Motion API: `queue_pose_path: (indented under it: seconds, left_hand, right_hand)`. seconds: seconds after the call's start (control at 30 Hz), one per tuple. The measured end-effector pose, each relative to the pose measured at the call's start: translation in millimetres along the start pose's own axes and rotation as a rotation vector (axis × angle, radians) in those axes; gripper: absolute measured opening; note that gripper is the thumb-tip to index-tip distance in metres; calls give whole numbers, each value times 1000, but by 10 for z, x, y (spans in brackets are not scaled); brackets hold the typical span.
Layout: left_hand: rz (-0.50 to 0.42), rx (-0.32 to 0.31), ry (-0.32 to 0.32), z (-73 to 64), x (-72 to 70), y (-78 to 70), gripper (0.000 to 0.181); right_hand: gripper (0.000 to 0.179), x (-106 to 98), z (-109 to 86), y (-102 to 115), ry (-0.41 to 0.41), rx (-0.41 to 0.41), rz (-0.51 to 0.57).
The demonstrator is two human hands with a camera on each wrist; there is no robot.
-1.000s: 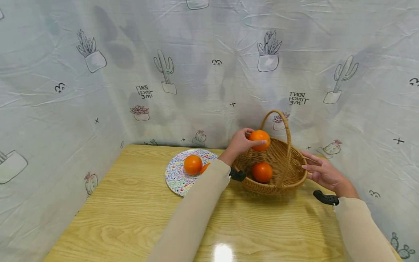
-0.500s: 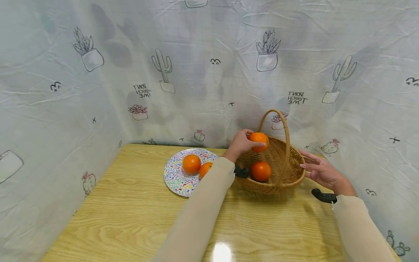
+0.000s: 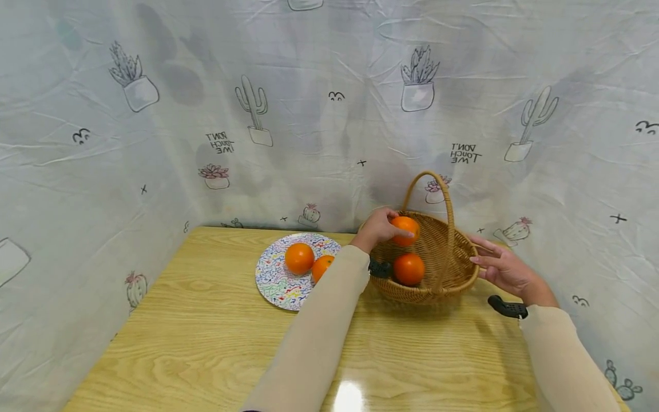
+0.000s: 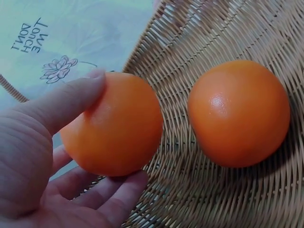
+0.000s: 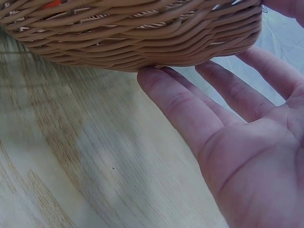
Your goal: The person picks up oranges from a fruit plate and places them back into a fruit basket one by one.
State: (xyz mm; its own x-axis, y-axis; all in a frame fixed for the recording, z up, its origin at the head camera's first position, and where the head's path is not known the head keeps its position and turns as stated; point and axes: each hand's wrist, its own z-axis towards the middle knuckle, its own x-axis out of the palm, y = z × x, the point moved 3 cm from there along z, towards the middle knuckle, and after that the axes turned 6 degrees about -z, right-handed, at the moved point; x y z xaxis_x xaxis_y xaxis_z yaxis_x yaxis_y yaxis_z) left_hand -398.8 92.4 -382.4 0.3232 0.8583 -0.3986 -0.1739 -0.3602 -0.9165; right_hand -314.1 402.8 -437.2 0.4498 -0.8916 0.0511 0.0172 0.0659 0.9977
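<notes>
My left hand holds an orange between thumb and fingers, at the left side inside a wicker basket. In the left wrist view the thumb presses the held orange from above, with fingers beneath it. Another orange lies on the woven bottom beside it, slightly apart. At the basket's right side is my right hand. The right wrist view has its nearly straight fingers touching the basket's underside, while the thumb is mostly cut off.
A round plate with a colourful squiggle pattern bears two oranges left of the basket; my left sleeve partly covers it. The basket's tall arched handle rises over its middle. Behind the wooden table hangs a cactus-print cloth.
The left hand has lowered the held orange deeper into the basket, closer to the orange lying there. My right hand keeps its place at the basket's side. The view has shifted slightly.
</notes>
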Motion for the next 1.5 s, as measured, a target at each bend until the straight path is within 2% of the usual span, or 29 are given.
queue_pose_path:
  seconds: [0.2,0.4,0.47,0.63,0.73,0.9,0.97,1.07,1.2,1.37,1.5]
  left_hand:
    - [49,-40,31,17,14,46,58]
    - [16,-110,57,19,52,70,64]
    - [34,-129,60,23,55,80,64]
    - [88,-165,65,38,58,118,63]
    - [53,-190,60,54,73,149,60]
    - [-91,-215,55,64,130,154,58]
    - [-128,-214,55,58,159,138,57]
    - [-134,-197,65,26,183,91,55]
    - [-123,-143,115,-42,182,-10,56]
    - [-143,-76,163,-110,138,-119,56]
    - [-171,-43,173,-168,57,-136,56]
  right_hand:
    - [66,14,33,19,25,-24,27]
    - [69,-11,-8,-12,-33,41,-29]
    - [70,-5,-10,-20,-42,55,-27]
    - [71,23,13,-15,-16,18,10]
    - [71,22,14,-13,-6,6,31]
    - [70,0,15,-21,14,-13,66]
    - [69,-8,15,-22,30,-28,80]
    - [68,-11,19,-26,48,-40,91]
    - [66,-12,18,-33,49,-41,84]
    - [67,-17,5,-38,39,-34,89]
    - [68,-6,6,-39,44,-40,96]
